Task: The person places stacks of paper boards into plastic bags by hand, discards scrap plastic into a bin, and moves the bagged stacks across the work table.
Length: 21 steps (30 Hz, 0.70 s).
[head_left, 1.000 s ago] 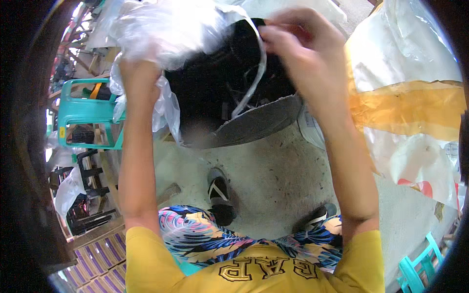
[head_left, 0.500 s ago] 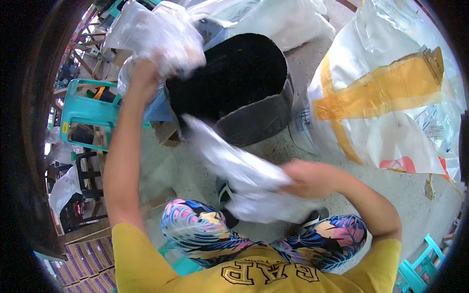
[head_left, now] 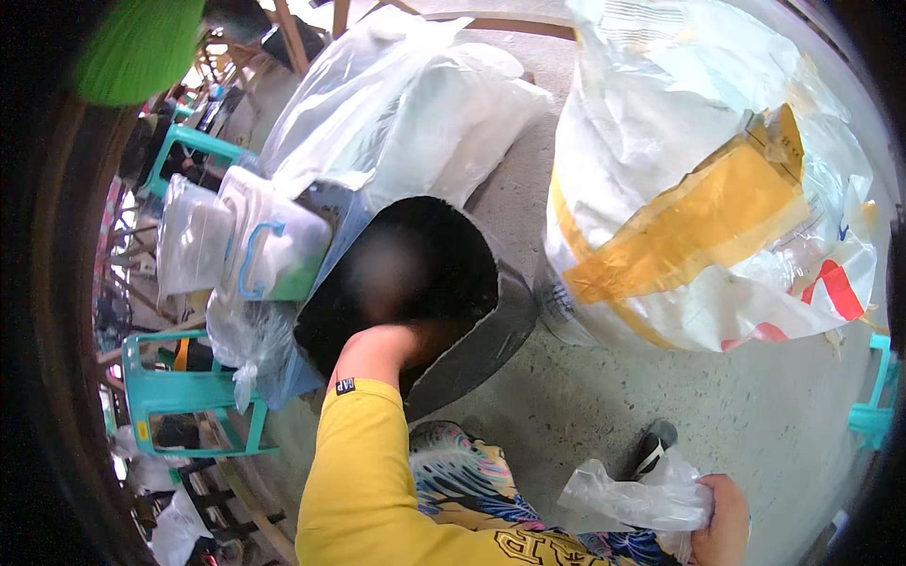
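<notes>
My left arm reaches down into a tall dark container with a grey outer wall (head_left: 477, 344). Only the wrist and back of my left hand (head_left: 379, 347) show at its rim; the fingers are lost in the black interior, so what they touch is hidden. At the lower right, my right hand (head_left: 722, 524) is closed on one end of a clear plastic bag (head_left: 642, 500). The bag hangs crumpled and limp over my lap, close to my shoe (head_left: 653, 448).
A large white sack with yellow tape (head_left: 679, 250) stands right of the container. Translucent plastic sheeting (head_left: 406, 104) lies behind it. To the left are a white lidded box with a blue handle (head_left: 293, 236) and a teal stool (head_left: 179, 387). Something bright green (head_left: 142, 47) hangs at upper left.
My left hand has let go of the bunched plastic and gone into the dark container. My right hand has drawn its plastic bag back toward the lower right. The view has shifted.
</notes>
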Available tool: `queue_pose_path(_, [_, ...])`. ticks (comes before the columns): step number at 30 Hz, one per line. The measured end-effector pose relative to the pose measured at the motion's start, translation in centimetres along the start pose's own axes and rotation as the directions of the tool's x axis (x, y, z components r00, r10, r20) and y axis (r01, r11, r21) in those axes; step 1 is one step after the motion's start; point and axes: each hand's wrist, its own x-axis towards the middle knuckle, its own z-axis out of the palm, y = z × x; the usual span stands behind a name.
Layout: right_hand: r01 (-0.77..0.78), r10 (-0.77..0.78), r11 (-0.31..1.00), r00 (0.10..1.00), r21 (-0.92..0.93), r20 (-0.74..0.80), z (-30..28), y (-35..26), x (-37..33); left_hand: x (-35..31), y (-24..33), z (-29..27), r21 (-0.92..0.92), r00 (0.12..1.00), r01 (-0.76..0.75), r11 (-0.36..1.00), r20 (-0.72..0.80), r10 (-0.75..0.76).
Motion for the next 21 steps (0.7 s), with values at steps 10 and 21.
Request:
queue_pose_path(10, [0.555, -0.573, 0.816, 0.813, 0.163, 0.103, -1.8, 0.1, 6.0, -6.5, -0.9, -8.9, -0.093, 0.993, -0.111, 0.989, 0.024, 0.114])
queue_pose_path(21, [0.775, -0.78, 0.583, 0.45, 0.243, 0.435, -5.2, -14.1, 3.9, -42.4, 18.6, -24.3, -0.715, 0.777, -0.629, 0.305, -0.564, 0.279])
